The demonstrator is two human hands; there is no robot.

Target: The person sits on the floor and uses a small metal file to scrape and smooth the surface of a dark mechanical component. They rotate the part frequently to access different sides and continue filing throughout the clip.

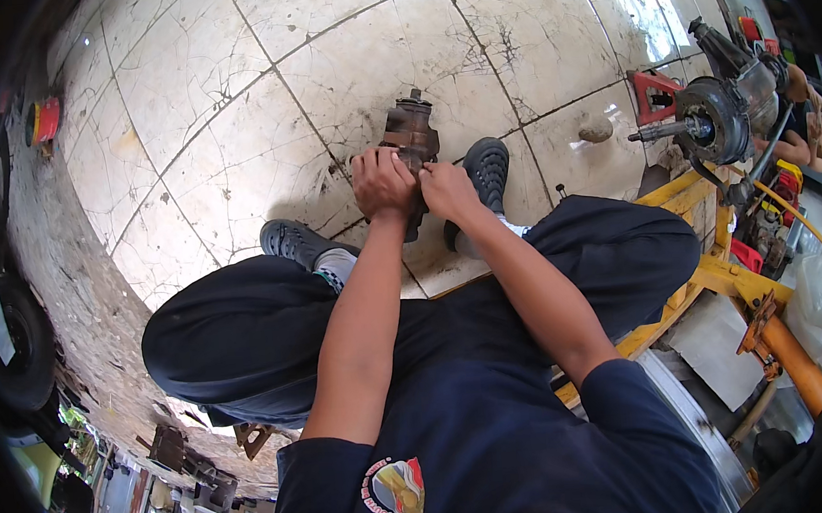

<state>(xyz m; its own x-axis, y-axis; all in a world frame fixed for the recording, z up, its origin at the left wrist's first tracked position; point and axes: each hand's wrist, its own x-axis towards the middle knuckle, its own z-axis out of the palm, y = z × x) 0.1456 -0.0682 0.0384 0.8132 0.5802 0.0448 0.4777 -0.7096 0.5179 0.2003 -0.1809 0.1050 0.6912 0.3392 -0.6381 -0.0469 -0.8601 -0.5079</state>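
Note:
A greasy, rust-brown cast-metal part (411, 128) stands on the tiled floor between my shoes, with a short threaded-looking stub at its far end. My left hand (384, 184) is closed over its near left side, fingers wrapped on the metal. Against its right side, my right hand (446, 191) is closed with the fingertips pinched together. Whatever those fingertips grip is hidden by the hand. The lower end of the part shows dark below my hands.
To the right, a hub and axle assembly (714, 121) rests by a red stand (653, 97); another person's hands (794, 149) are beside it. A stone (596, 128) lies on the floor. A yellow frame (718, 278) stands by my right knee, a tyre (24, 341) far left.

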